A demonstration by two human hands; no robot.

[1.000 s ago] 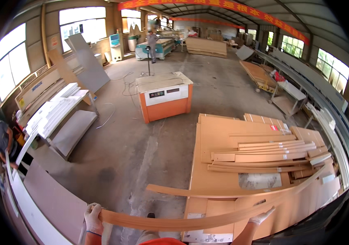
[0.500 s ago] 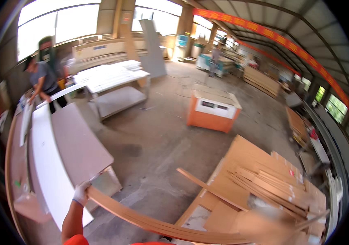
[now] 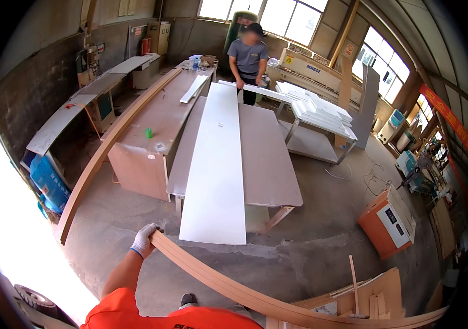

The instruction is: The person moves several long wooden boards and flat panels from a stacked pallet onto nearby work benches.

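My left hand (image 3: 145, 239), in a whitish knit glove, is closed around the near-left end of a bundle of long brown wooden strips (image 3: 228, 286). The strips run from there across the front of my red shirt to the lower right; the fisheye bends them into a curve. A small greyish patch shows at their edge on the lower right; whether it is my gloved right hand I cannot make out. Ahead of my left hand, a long white panel (image 3: 217, 170) lies on a brown-topped table (image 3: 269, 159), its near end overhanging the table edge.
A long workbench (image 3: 140, 159) stands left, with another long brown strip (image 3: 113, 145) along it. Beyond the table a person (image 3: 247, 57) holds a white strip beside stacked white panels (image 3: 316, 107). An orange-and-white cabinet (image 3: 387, 225) stands right; cut boards (image 3: 376, 290) lie lower right.
My view has swung left, bringing the white panel, workbench and person toward the middle. My left hand still grips the strips, which now cross the lower part of the view.
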